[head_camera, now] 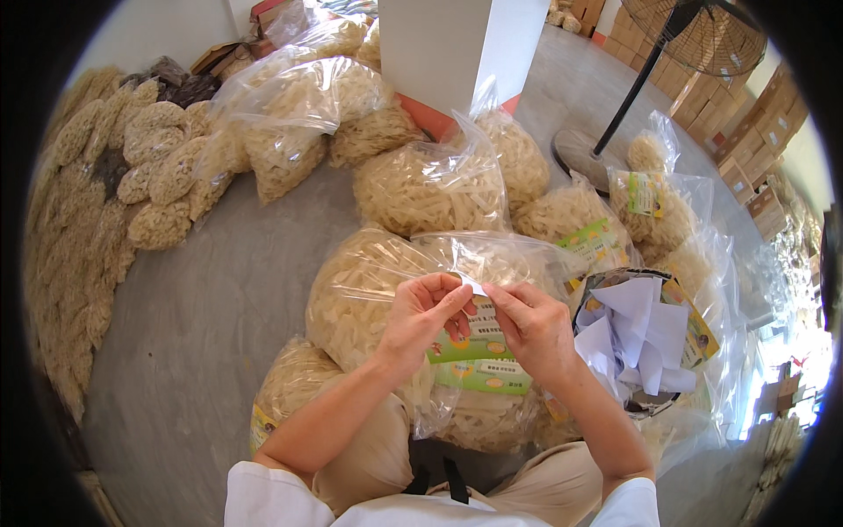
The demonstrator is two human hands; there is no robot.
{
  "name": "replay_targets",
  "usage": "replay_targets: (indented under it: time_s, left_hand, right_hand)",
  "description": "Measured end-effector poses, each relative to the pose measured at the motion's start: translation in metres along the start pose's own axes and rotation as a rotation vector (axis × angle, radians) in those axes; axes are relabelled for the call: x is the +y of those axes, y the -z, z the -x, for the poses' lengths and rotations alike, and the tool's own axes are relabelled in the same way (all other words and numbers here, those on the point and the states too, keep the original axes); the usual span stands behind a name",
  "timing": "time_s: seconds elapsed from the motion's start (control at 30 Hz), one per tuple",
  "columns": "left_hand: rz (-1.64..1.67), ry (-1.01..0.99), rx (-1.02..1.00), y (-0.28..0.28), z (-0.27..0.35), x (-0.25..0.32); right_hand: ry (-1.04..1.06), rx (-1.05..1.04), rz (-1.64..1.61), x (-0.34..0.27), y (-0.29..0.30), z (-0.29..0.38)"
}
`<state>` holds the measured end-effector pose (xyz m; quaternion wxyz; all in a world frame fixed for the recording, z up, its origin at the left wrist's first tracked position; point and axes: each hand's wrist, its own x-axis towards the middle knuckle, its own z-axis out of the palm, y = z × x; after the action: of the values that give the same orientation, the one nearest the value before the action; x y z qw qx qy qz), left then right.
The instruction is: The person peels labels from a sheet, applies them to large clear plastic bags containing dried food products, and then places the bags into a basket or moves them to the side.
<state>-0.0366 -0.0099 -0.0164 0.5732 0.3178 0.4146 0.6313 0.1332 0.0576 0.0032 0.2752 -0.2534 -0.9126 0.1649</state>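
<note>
Above a clear plastic bag of pale flat strips [355, 290], my left hand [421, 319] and my right hand [535, 323] meet. Their fingertips pinch a small white slip [473, 285] from both sides; it may be a paper label or backing. Between my forearms, green printed labels [484, 375] with writing show on the bags. To the right of my right hand, a round container [588, 290] holds several crumpled white papers [632, 329].
More filled bags [428, 184] stand ahead, near a white pillar [431, 46] with a red base. Heaped bags [161, 165] line the left wall. A black stand fan [632, 99] stands at the far right, before stacked cardboard boxes [764, 138]. Grey floor [197, 329] shows at left.
</note>
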Motion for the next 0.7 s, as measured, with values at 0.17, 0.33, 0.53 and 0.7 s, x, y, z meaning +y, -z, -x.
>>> replay_targets:
  time_s: [0.17, 0.33, 0.53, 0.7]
  left_hand:
    - [-0.034, -0.078, -0.082, -0.002, 0.001, -0.01]
    - [-0.092, -0.107, -0.061, -0.008, 0.002, -0.017]
    - [-0.275, -0.115, 0.041, -0.01, 0.002, -0.023]
    - [-0.207, -0.049, 0.058, -0.006, -0.003, -0.023]
  right_hand:
    - [-0.116, 0.024, -0.3, -0.009, 0.007, -0.012]
    - [-0.215, -0.077, -0.333, -0.008, 0.014, -0.016]
    - [-0.081, -0.077, -0.018, -0.014, 0.012, -0.015]
    - [-0.069, -0.121, 0.054, -0.01, 0.002, -0.015]
